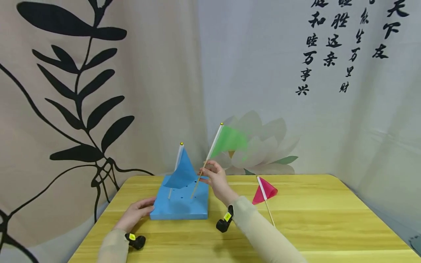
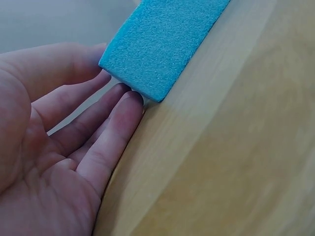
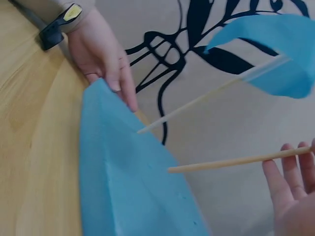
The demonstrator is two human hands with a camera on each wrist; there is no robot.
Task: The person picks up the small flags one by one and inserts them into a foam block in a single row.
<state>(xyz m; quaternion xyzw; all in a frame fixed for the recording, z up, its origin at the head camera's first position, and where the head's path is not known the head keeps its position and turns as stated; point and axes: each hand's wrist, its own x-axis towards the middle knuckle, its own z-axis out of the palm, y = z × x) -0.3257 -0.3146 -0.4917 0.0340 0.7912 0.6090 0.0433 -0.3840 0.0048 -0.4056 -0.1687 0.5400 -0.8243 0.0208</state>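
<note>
Green cloth flag (image 1: 230, 140) with a gold-topped thin wooden stick leans right, mid-frame, its lower tip at the top face of a flat blue foam-looking block (image 1: 179, 212). Right hand (image 1: 215, 179) has the stick pinched in its fingers; left hand (image 1: 135, 213) just touches the block's near left corner with fairly straight fingers, not really clamped. Rounded tip shows in the right wrist view, so I'd say it's not in a hole. Touching the block? Can't tell.

What might go wrong, imo: at that slant, pressing could skid the tip past those tiny dark holes (image 1: 182, 197) or flex the stick. Such light left-hand contact might let the block slide. Blue cloth flag (image 1: 182, 170) on the block is super close too, so a leftward swing could knock it.

Edges: the block sits by the far rim of the yellowish wooden table (image 1: 312, 215). More room toward the lower right, but watch the pinkish-red flag (image 1: 265, 191) beside the right sleeve (image 1: 263, 233).
</note>
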